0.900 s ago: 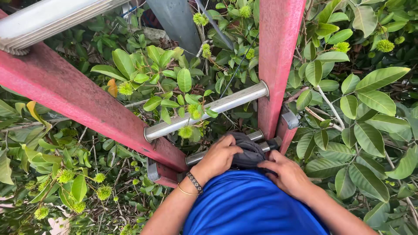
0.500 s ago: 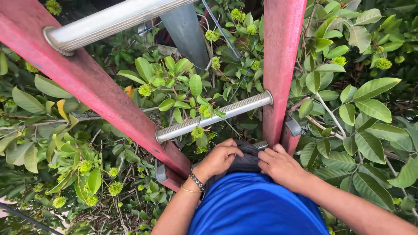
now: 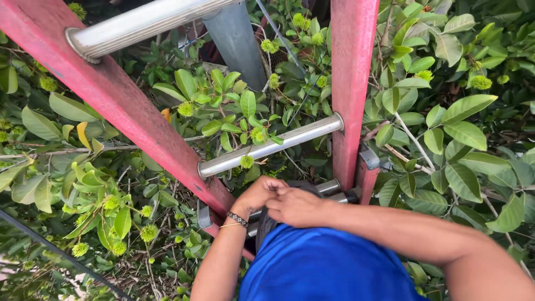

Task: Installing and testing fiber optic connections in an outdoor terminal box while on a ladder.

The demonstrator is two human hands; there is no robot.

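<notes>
Both hands are meeting at the waist: the left hand [image 3: 257,195] and right hand [image 3: 295,206] are pinching the dark pouch [image 3: 266,226] with clenched fingers. With neither hand gripping the red ladder [image 3: 350,83], balance could be slipping; its smooth metal rungs [image 3: 267,146] are offering little friction among glossy leaves [image 3: 465,106].

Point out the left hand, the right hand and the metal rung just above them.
left hand [image 3: 257,195], head view: on the back of the hand.
right hand [image 3: 295,206], head view: on the back of the hand.
metal rung [image 3: 270,146], head view: mid-length on the silver tube between the red rails.
</notes>
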